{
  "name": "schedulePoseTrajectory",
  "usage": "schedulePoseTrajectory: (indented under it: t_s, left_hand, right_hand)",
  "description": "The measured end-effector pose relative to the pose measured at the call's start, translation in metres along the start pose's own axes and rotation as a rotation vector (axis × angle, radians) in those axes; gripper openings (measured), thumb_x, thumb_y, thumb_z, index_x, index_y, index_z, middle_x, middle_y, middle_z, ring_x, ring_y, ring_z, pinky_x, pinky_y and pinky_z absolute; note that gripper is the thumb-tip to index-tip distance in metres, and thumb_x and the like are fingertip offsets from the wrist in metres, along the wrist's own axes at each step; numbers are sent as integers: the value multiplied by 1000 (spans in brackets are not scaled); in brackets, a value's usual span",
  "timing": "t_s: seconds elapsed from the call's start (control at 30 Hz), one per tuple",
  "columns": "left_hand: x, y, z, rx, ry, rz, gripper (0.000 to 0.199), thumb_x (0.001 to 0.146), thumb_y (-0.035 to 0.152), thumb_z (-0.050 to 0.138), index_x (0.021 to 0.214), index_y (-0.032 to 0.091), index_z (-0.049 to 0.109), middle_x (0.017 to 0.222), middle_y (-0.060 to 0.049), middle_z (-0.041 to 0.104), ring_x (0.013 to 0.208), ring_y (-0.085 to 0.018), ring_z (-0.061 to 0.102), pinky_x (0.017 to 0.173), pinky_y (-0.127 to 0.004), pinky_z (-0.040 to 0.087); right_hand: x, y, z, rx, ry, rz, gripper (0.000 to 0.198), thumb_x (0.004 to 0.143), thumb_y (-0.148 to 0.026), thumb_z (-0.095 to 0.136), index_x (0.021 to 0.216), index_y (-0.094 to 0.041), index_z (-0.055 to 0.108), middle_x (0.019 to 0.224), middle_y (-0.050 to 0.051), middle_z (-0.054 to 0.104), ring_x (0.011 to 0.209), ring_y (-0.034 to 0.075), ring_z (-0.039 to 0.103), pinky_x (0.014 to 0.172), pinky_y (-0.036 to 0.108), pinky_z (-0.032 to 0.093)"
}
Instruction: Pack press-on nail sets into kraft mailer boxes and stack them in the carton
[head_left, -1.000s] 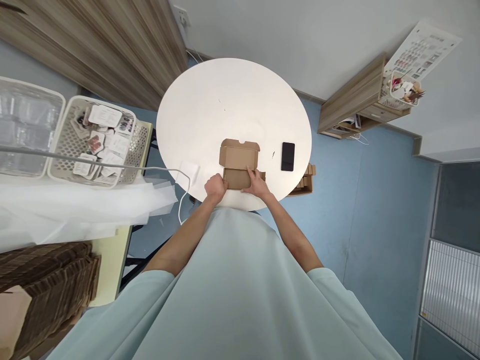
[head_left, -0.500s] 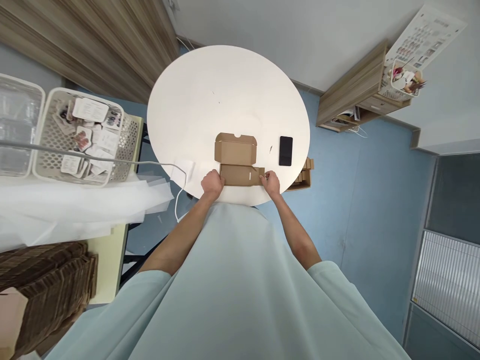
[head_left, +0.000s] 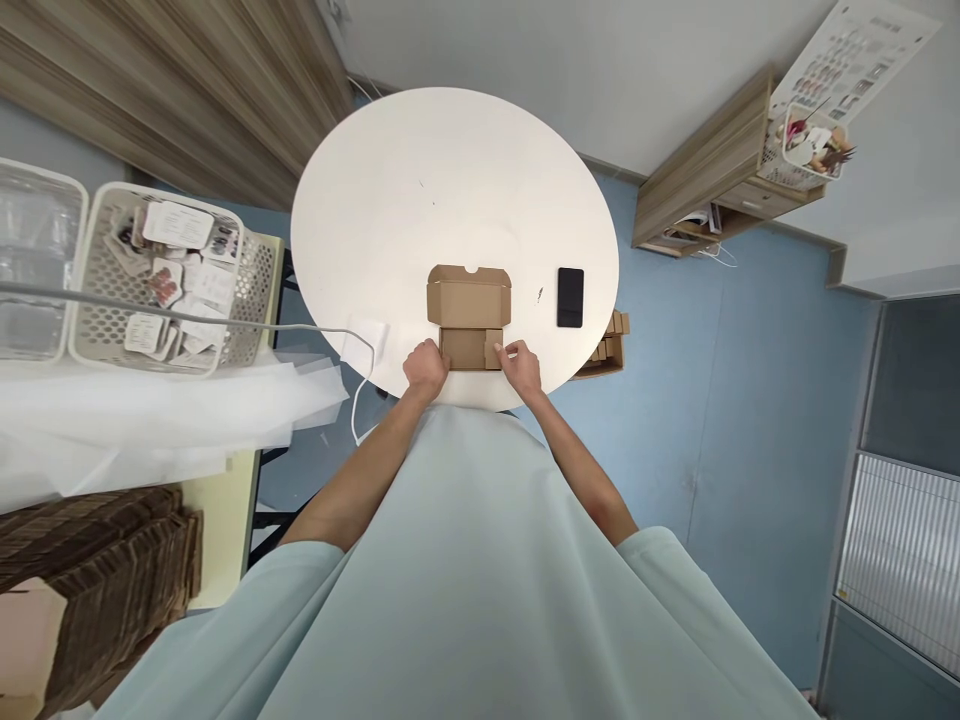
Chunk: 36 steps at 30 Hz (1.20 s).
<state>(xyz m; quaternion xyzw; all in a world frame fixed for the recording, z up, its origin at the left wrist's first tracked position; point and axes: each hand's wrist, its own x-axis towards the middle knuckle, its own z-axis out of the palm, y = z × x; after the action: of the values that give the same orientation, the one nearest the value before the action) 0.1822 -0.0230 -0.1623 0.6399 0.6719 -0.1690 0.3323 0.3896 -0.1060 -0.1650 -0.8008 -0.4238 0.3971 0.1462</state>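
Cardboard box [head_left: 469, 318] sits on the round white table [head_left: 450, 190], near the table's 6 o'clock edge, right in front of the person. Lid flap stands open on the far side, 12 o'clock of the box body; the body itself is the lower brown part.

Left hand [head_left: 425, 366] is curled against the box's left near corner, at 8 o'clock of it, touching the cardboard. Fingers closed up; can't tell whether they actually pinch a flap.

Right hand [head_left: 517, 365] is at 4 o'clock of the box, fingertips [head_left: 499, 349] pressed on the right side panel, which is folded in against the body. Fingers loosely bent, not clamped around anything.

Around it:
- black phone [head_left: 571, 297] flat on the table, 3 o'clock of the box, apart from it
- white charger block [head_left: 365, 338] at 9 o'clock near the table edge, with its cable [head_left: 187, 318] running off left
- perforated basket [head_left: 259, 290] of printed cards on the side table, far 9 o'clock
- stack of flat brown cartons [head_left: 97, 570] at 7 o'clock
- small carton of boxes [head_left: 609, 350] on the floor at 4 o'clock, under the table edge
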Motion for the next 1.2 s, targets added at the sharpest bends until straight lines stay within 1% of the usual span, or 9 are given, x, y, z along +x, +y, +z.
schedulePoseTrajectory:
  t_s: [0.1,0.2,0.33,0.53,0.67,0.77,0.9,1.03,1.2]
  left_hand:
    - [-2,0,1,3,0,5,26,105,25,51,125,17,65,127,-22,74,122,-40,72,96,-47,56]
    - [-5,0,2,11,4,3,27,105,25,49,125,16,65,126,-23,74,122,-41,72,96,-48,56]
    - [-8,-2,4,9,13,0,27,105,26,50,124,16,65,123,-23,74,121,-41,72,95,-48,56]
    - [-10,-3,7,-6,12,14,25,103,26,51,122,17,65,124,-23,74,117,-41,73,90,-48,55]
    - [-11,-3,9,-41,34,9,22,102,28,54,119,19,65,125,-23,73,117,-42,72,90,-49,55]
    - [-13,-8,9,-144,63,2,24,102,39,59,115,20,66,122,-22,73,117,-44,71,94,-52,55]
    - [-13,-28,4,-328,209,-31,27,99,40,65,118,21,66,134,-23,66,121,-46,69,105,-59,53]
    - [-4,-61,-8,-421,400,-61,34,94,27,66,126,16,63,145,-27,56,138,-49,59,119,-63,46]
    - [17,-98,-29,-360,412,-135,41,92,21,65,131,9,57,151,-32,54,152,-49,45,129,-67,34]
  right_hand:
    - [8,-4,4,-59,-8,12,27,110,-46,61,123,-22,66,119,11,82,114,28,77,96,37,59]
    - [15,-8,4,-150,-50,38,16,109,-35,62,112,-21,70,110,11,82,107,29,77,92,38,58]
    - [16,-13,3,-265,-64,68,16,109,-27,57,102,-21,70,102,13,80,98,31,75,83,38,56]
    - [14,-22,7,-417,-63,78,17,107,-14,50,103,-18,66,100,14,77,91,28,73,73,33,48]
    - [13,-24,8,-438,-53,75,15,107,-15,51,104,-18,64,105,15,78,94,28,73,74,33,48]
    - [10,-22,4,-405,-36,92,15,112,-27,54,102,-20,63,109,16,78,98,30,74,78,35,50]
    - [0,-15,-9,-314,45,96,29,115,-47,56,103,-22,64,110,14,80,103,31,74,84,37,52]
    - [-12,-11,-20,-196,126,96,29,114,-47,57,102,-23,65,104,10,81,101,28,76,85,35,50]
    - [-30,-18,-19,-145,184,150,28,113,-42,58,95,-23,66,107,10,82,97,26,75,82,33,48]
